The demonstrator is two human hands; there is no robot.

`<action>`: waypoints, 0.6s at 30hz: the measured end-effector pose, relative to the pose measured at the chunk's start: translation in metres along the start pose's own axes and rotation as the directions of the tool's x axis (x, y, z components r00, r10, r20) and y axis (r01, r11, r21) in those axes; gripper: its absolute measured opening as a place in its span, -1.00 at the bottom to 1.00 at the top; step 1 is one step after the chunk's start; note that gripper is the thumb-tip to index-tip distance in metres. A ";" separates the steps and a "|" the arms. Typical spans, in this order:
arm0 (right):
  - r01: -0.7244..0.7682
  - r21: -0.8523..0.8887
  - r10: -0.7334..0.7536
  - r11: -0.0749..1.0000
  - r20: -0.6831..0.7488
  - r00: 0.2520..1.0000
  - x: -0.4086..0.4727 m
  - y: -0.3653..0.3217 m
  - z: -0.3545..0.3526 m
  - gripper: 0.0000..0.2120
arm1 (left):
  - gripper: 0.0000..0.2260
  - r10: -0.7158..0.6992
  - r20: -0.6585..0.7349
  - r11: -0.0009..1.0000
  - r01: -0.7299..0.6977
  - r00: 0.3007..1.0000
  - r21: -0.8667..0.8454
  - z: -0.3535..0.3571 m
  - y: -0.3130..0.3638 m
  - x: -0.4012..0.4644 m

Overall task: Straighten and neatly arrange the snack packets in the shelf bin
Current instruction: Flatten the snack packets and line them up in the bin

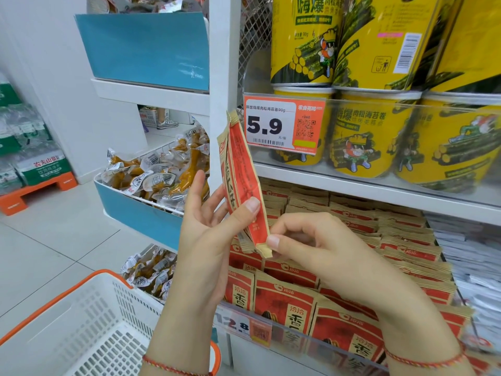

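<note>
I hold a small stack of red-and-tan snack packets (242, 183) upright in front of the shelf post, above the shelf bin (273, 328). My left hand (208, 234) has its grip closed on the stack: the thumb presses across the red face near the middle, and the fingers wrap behind it. My right hand (317, 248) pinches the bottom corner of the front packet between thumb and curled forefinger, right at the tan sealed edge. The stack is tilted slightly, its top leaning left toward the orange price tag (283, 123) that reads 5.9.

Below my hands the bin is filled with rows of matching packets (349, 240), standing on edge in several lines that run back toward the rear. The front row leans against the bin's clear front wall, where a blurred price label (241, 327) sits.

On the shelf above stand yellow snack tubs (366, 137), stacked two high. To the left, blue-fronted bins hold clear vacuum packs of yellow-brown food (160, 175). A white shopping basket with an orange rim (89, 321) sits at lower left, beside my left forearm. Each wrist wears a thin red cord.
</note>
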State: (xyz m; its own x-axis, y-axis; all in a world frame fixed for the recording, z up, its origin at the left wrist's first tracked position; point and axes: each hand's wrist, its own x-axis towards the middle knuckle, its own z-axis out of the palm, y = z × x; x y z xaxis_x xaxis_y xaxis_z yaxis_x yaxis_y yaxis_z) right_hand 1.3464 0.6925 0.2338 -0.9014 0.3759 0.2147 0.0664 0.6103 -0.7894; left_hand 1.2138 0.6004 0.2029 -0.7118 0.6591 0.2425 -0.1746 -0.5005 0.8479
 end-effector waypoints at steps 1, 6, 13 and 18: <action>-0.002 0.007 0.002 1.000 -0.003 1.000 0.000 0.000 0.000 -0.82 | -0.12 0.003 -0.005 1.000 -0.003 1.000 0.003 0.000 0.000 -0.001; -0.005 0.085 0.012 0.996 -0.080 0.997 0.000 -0.002 0.001 -0.85 | -0.17 0.009 0.005 1.000 -0.009 1.000 -0.020 -0.003 0.002 0.002; -0.042 0.214 0.110 0.976 -0.319 0.941 0.005 0.005 0.000 -0.41 | -0.38 -0.092 0.413 0.988 0.135 0.906 -0.076 -0.004 0.017 -0.004; 0.049 0.547 0.131 0.835 -0.285 0.949 0.004 0.001 -0.002 -0.52 | -0.45 -0.177 0.472 0.984 0.144 0.864 0.105 0.014 0.014 0.013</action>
State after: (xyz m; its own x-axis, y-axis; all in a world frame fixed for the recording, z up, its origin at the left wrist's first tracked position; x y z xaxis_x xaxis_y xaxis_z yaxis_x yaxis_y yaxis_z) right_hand 1.3436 0.6960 0.2354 -0.7251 0.6357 0.2647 -0.2231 0.1468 -0.9637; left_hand 1.2116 0.6098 0.2250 -0.2629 0.9227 0.2820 -0.2034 -0.3387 0.9186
